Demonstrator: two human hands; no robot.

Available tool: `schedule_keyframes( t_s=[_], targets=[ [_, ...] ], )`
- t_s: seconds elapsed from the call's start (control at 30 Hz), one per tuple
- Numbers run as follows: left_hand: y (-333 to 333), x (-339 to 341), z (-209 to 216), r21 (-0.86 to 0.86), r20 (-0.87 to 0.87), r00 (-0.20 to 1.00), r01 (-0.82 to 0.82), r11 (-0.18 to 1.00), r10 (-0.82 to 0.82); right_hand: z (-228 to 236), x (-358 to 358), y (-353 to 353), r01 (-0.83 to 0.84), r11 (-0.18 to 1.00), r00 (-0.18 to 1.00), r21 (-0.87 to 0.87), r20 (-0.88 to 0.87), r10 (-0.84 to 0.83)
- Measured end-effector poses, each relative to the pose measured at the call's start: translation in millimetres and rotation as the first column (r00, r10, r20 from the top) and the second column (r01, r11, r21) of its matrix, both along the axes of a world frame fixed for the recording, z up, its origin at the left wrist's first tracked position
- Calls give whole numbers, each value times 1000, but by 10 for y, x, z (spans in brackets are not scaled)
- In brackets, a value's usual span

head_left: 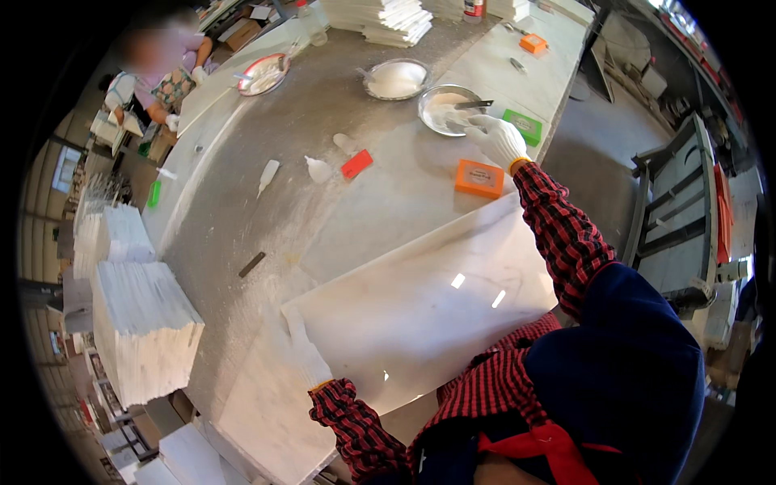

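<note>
A glossy white marble slab (420, 299) with faint grey veins lies on the table in front of me. My left hand (305, 352), in a white glove, rests along the slab's left edge with its fingers stretched out. My right hand (497, 139), gloved too, reaches to the near right rim of a metal bowl (425, 115) of pale powder. Its fingers extend over the bowl, and I see nothing held in them. Just beyond them a dark flat blade (474, 104) lies across the bowl. A green box (523, 127) sits beside this hand, an orange box (478, 179) nearer me.
Another powder bowl (397, 79) and a red-rimmed plate (264, 75) stand farther off. A red box (356, 164), a white squeeze bottle (268, 175) and a dark strip (252, 264) lie mid-table. Stacked tiles (149, 323) rise at left. A person (166, 77) works at far left.
</note>
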State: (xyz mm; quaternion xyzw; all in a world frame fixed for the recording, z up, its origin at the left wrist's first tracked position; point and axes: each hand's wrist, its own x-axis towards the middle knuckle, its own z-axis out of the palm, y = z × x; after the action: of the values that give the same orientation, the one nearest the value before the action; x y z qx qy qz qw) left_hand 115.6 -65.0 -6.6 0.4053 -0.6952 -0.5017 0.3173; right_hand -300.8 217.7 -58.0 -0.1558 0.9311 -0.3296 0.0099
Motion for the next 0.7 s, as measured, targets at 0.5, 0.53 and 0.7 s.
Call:
schedule_keyframes(
  t_s=[0.5,0.53,0.7],
  targets=[
    [192,-25,146,-89,-39,996,-80,993,76,-52,-250,-99,16,1000,964,0,-265,-16],
    [191,-29,140,-91,-47,996,-81,993,77,-68,-275,-78,17,998,983,-52,-180,-26],
    [165,-61,122,-88,-60,993,-109,990,104,22,-274,35,90,927,965,-364,262,9]
  ],
)
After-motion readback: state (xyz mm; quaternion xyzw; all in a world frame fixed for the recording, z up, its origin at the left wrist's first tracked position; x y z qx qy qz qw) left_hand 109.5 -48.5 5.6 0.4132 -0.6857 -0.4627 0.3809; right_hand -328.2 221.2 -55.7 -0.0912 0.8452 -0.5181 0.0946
